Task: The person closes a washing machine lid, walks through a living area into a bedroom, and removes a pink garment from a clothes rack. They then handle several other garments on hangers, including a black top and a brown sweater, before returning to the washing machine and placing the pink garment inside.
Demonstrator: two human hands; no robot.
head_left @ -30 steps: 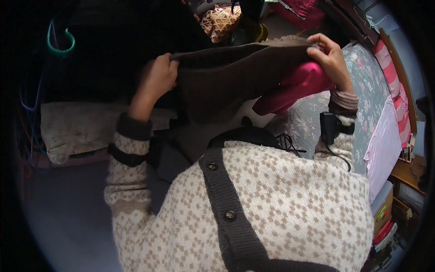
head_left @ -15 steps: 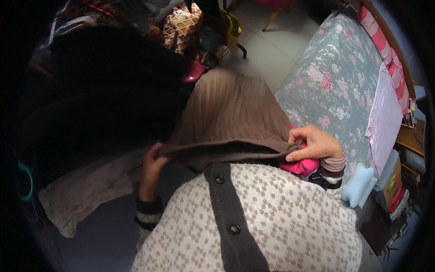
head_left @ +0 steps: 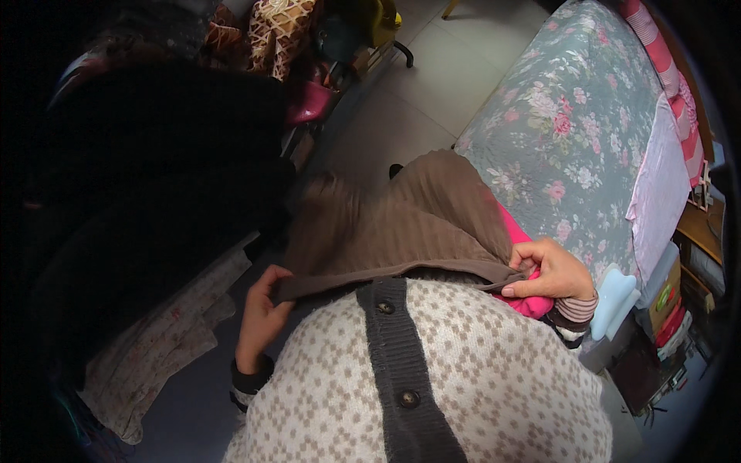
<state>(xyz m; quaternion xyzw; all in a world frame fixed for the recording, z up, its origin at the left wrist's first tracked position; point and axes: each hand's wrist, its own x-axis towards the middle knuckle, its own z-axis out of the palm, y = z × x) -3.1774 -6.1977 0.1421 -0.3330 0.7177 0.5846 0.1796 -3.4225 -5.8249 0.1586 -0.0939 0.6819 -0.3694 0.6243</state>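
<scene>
A brown pleated garment, like a skirt, is stretched sideways by its waistband in front of my patterned cardigan. My left hand is closed on the left end of the waistband, with the thumb toward me. At the right end my right hand pinches the waistband between thumb and fingers. Bright pink cloth shows under the right hand and along the garment's right side. The pleated cloth hangs down away from me in two bulges, its left part blurred. The garment's inside is mostly hidden.
On the right lies a bed with a floral cover and a pale pink cloth. A light blue plastic object stands near my right wrist. Large dark cloth fills the left. Behind it sits a pink container. Tiled floor lies ahead.
The waistband's opening has narrowed as its edge came up against my cardigan. The pleated cloth has dropped and split into two bulges. Both hands keep their hold.
</scene>
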